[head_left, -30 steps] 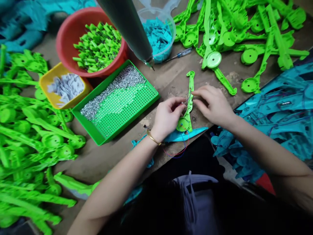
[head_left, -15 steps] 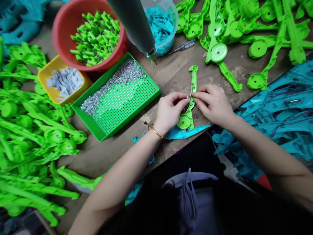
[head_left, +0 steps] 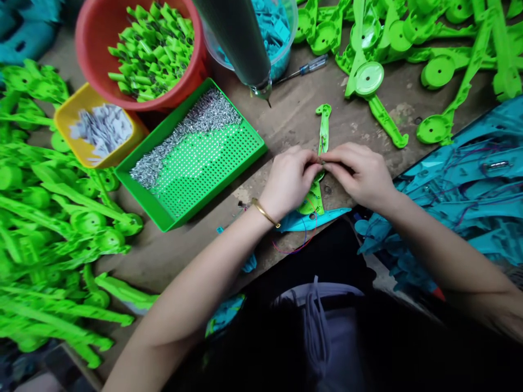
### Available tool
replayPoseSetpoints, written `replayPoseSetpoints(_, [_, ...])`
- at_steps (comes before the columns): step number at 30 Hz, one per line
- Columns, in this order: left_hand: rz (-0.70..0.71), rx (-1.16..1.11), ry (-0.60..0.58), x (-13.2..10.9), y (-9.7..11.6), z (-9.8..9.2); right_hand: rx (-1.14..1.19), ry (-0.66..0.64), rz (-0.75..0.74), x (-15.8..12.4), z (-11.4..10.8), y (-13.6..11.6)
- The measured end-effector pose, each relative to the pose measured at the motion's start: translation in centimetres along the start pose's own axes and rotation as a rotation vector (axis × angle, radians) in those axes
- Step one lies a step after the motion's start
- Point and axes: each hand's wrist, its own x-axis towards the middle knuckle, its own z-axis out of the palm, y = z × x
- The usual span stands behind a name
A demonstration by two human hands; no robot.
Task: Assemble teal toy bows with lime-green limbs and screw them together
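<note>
A long green plastic toy part lies on the brown worktable with its round end near the table's front edge. My left hand and my right hand meet over its middle, fingertips pinched together on a small piece I cannot make out. Thin red and blue wires trail from the part over the table edge. A teal plastic part lies under the green one.
A hanging powered screwdriver points down just behind the hands. A green perforated tray of screws, a red bowl of green pieces, a yellow tub, a clear tub of teal bits, a small screwdriver. Green parts piled left and back, teal parts right.
My two hands have come closer together over the green part until the fingertips touch. The view has shifted slightly down and toward the table.
</note>
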Motion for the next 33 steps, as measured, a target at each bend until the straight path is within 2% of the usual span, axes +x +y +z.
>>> replayPoseSetpoints(5, [-0.046,-0.082,0.017,-0.8,-0.1,0.0,0.017,0.019,-0.005,-0.4,0.5,0.1])
replayPoseSetpoints(11, [0.044,0.024,0.065,-2.7,0.6,0.0,-0.027,0.056,-0.016,-1.1,0.9,0.0])
replayPoseSetpoints(15, [-0.007,0.032,0.121,-3.5,0.9,0.5,-0.084,0.037,-0.035,-1.4,0.9,-0.1])
replayPoseSetpoints(22, [-0.001,-0.016,0.103,-3.5,0.7,1.0,-0.098,0.067,-0.066,-1.5,0.3,-0.6])
replayPoseSetpoints(27, [-0.004,-0.026,0.096,-3.6,0.6,1.2,-0.117,0.030,-0.023,-1.8,0.6,-0.5])
replayPoseSetpoints(33, [0.033,-0.023,0.118,-3.7,0.6,1.2,-0.074,0.018,-0.049,-1.8,0.6,-0.3])
